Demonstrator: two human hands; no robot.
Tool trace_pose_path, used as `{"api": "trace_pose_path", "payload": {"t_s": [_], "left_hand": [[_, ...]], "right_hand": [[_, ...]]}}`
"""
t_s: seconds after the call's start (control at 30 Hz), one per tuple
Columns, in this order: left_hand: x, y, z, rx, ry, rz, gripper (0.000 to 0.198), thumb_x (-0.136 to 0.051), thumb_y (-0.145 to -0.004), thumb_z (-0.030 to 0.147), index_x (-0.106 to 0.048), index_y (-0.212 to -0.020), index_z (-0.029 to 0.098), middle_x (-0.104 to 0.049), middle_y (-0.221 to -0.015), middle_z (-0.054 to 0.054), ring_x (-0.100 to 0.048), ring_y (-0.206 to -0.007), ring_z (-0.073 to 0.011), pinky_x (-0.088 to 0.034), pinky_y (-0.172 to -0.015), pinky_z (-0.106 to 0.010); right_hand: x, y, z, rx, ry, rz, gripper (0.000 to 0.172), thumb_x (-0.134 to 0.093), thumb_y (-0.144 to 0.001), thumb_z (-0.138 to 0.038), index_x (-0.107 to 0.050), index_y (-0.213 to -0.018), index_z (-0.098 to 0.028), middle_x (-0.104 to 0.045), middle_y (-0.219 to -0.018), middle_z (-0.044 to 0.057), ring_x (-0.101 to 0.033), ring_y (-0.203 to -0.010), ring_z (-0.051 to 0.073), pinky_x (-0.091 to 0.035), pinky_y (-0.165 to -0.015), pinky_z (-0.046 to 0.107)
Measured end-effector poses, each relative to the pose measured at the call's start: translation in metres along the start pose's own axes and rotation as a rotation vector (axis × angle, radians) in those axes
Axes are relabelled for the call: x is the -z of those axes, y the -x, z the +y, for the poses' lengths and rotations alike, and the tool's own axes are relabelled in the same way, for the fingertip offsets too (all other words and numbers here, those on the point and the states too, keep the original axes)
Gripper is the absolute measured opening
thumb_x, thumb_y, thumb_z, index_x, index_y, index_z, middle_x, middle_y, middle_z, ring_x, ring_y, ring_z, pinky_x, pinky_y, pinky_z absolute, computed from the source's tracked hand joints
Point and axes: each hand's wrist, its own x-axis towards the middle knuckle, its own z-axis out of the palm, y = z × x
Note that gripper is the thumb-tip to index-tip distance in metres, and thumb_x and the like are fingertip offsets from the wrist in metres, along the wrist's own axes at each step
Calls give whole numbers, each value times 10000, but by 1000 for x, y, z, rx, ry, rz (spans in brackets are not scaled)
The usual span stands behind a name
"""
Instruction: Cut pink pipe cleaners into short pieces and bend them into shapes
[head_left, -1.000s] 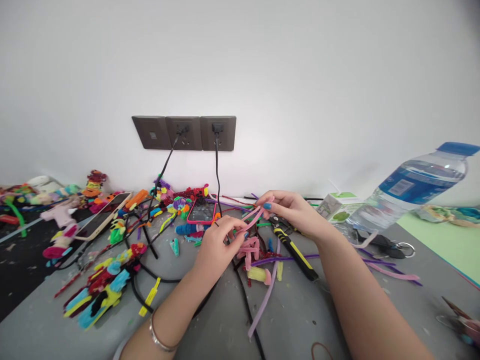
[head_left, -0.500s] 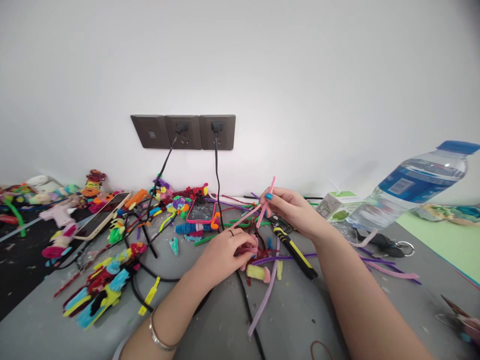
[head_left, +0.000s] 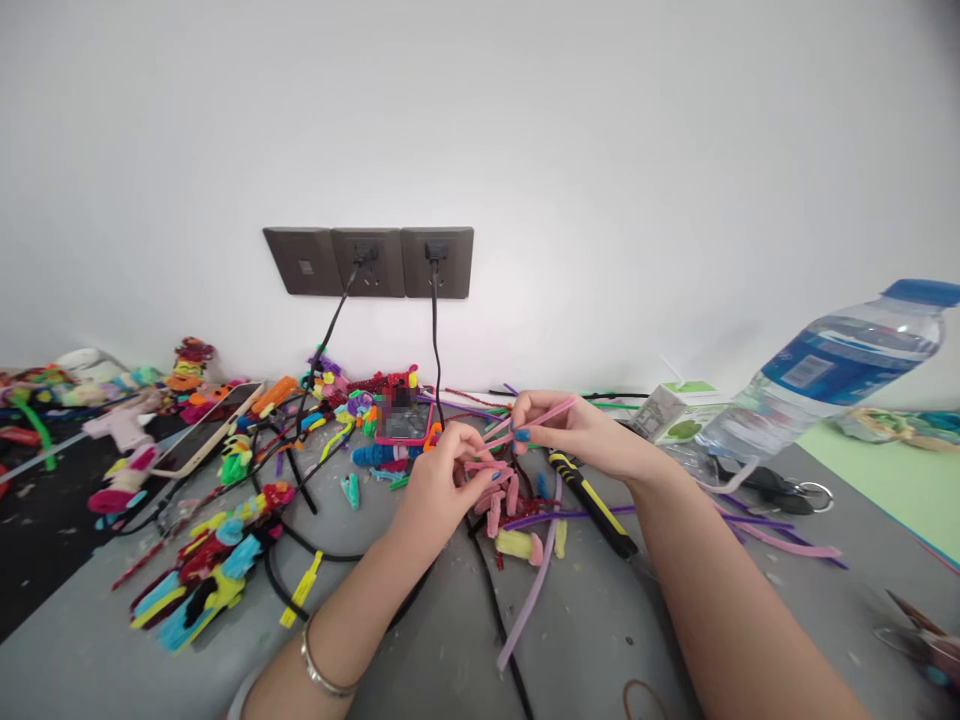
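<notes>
My left hand (head_left: 448, 480) is closed on a coiled, bundled pink pipe-cleaner piece (head_left: 493, 505), with thumb and fingers pinching its upper part. Between the thumb and fingers of my right hand (head_left: 559, 435) is a pink pipe cleaner (head_left: 556, 411); its strands run across toward my left fingertips. Just below the pink piece lie a yellow pipe-cleaner roll with a pink end (head_left: 516, 544) and a long lilac pipe cleaner (head_left: 531, 606). Pliers with black and yellow handles (head_left: 596, 505) rest beneath my right wrist.
A phone (head_left: 405, 422), black cables (head_left: 495, 590) and pipe-cleaner figures (head_left: 206, 575) lie to the left. At the right stand a drink carton (head_left: 681, 411) and a tilted water bottle (head_left: 814, 365), with keys (head_left: 810, 496) and scissors (head_left: 919, 625) nearer. Sockets (head_left: 367, 262) are on the wall.
My right hand has come down and closer to my left hand, swinging the pink pipe cleaner from upright to slanting. My left hand has risen slightly, showing more of the pink bundle.
</notes>
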Motion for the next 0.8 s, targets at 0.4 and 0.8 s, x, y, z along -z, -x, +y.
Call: {"api": "trace_pose_path", "payload": {"t_s": [0.4,0.8], "left_hand": [[2,1,7,-11,-37,32,161,-635,-836,241,-564,-981,230,-718,-781,26,-654,-708,-138,-430,-634,-224],[2,1,3,-78,-161,57,46,-628,-849,230,-623,-893,216,-691,-764,21,-604,-625,-110,-404,-570,-202]], "right_hand": [[-14,-5,-2,-54,63,-33,262,-722,-801,-389,-606,-782,-156,-545,-673,-21,-451,-589,102,-326,-550,236],[-14,-6,1,-85,150,-76,115,-640,-799,-241,-561,-769,-163,-502,-662,-33,-402,-585,94,-296,-531,226]]}}
